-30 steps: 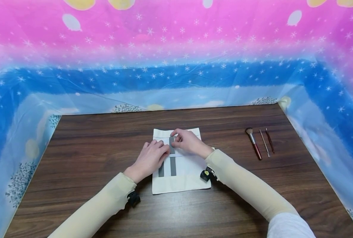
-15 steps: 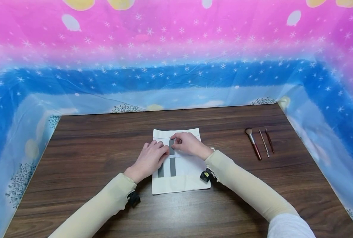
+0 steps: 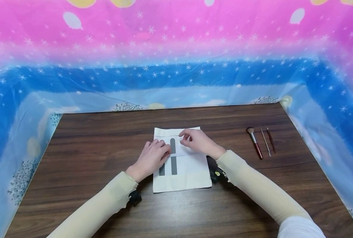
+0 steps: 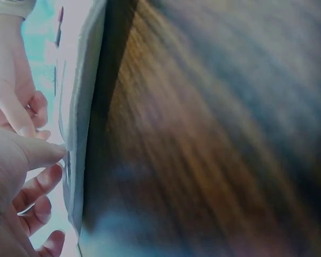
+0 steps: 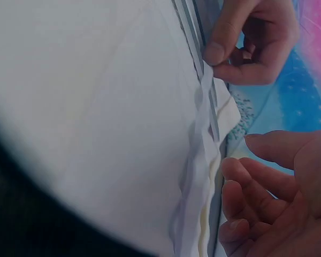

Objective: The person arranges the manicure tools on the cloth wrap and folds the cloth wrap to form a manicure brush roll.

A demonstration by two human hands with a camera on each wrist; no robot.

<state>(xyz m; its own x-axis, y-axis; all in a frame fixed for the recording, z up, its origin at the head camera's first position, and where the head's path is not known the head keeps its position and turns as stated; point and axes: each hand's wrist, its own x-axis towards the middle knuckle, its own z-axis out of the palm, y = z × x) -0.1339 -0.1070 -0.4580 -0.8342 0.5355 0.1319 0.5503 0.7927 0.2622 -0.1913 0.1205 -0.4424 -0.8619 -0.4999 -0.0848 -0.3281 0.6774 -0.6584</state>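
A white cloth pouch (image 3: 191, 183) lies flat mid-table, crossed by a white strap (image 3: 180, 155). Under the strap runs a long grey flat strip (image 3: 172, 146) with a rounded far end. A second grey strip (image 3: 162, 170) lies left of it, its far part hidden by my left hand (image 3: 150, 158). In the right wrist view, my left thumb and index finger pinch the white strap (image 5: 206, 93) at its edge. My right hand (image 3: 198, 142) hovers over the pouch's far right part, just right of the longer strip. Its fingers are loosely curled, thumb apart, holding nothing.
On the right of the wooden table (image 3: 99, 138) lie a makeup brush (image 3: 255, 143) with a dark red handle, a thin metal-tipped tool (image 3: 266, 143) and a thin dark red tool (image 3: 271, 139). A printed cloth backdrop (image 3: 176, 76) surrounds the table's back and sides.
The rounded grey strip has slid slightly toward me under the strap. My right hand has let go of it and moved right. My left hand stays in place.
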